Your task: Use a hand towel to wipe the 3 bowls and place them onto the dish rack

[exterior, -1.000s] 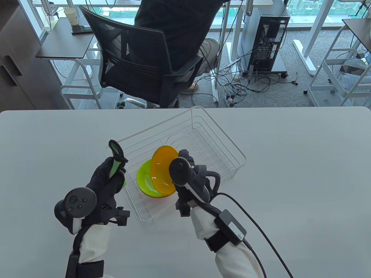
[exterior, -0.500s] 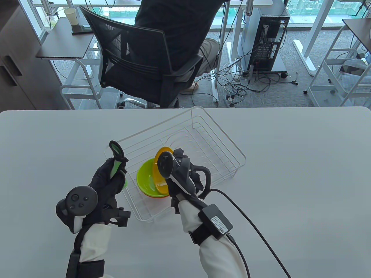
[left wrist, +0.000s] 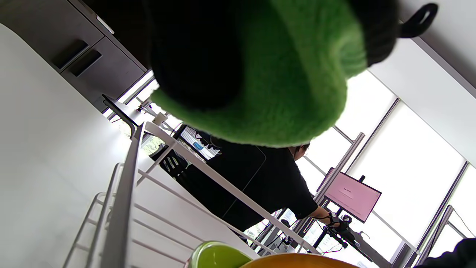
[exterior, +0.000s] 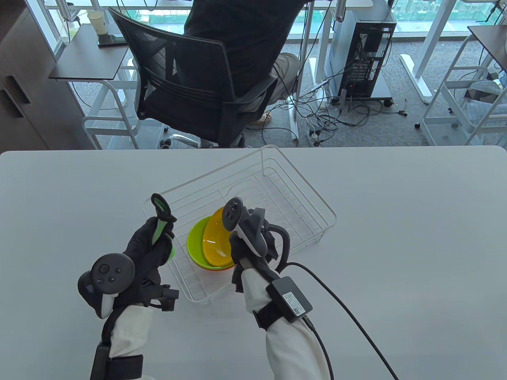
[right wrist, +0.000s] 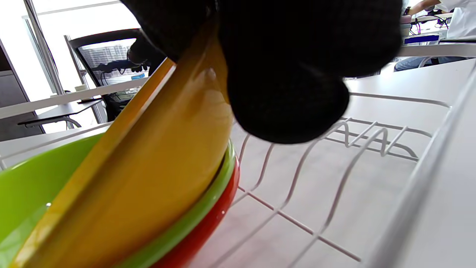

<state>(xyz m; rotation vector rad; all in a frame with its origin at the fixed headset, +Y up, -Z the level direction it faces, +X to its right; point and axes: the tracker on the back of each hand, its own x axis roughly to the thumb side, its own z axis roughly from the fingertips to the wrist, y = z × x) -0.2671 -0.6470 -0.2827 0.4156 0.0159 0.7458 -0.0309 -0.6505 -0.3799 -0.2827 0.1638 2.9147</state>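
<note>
A white wire dish rack (exterior: 285, 186) sits mid-table. At its near left end a red bowl (exterior: 217, 269) carries a green bowl (exterior: 195, 242). An orange bowl (exterior: 216, 242) leans tilted inside the green one. My right hand (exterior: 259, 237) grips the orange bowl by its right rim. In the right wrist view my fingers (right wrist: 290, 85) curl over the orange bowl (right wrist: 148, 178), above the green bowl (right wrist: 29, 178) and red bowl (right wrist: 210, 219). My left hand (exterior: 148, 245) holds a bunched green hand towel (exterior: 159, 229) just left of the rack. The towel (left wrist: 282, 82) fills the left wrist view.
A person sits in a black mesh chair (exterior: 190, 83) beyond the table's far edge. The far right part of the rack, with its wire ridges (right wrist: 357, 137), holds nothing. A cable (exterior: 344, 308) runs from my right wrist across the table.
My right hand has moved left and down, bringing the orange bowl from nearly upright to leaning inside the green bowl. The left hand and towel have barely moved.
</note>
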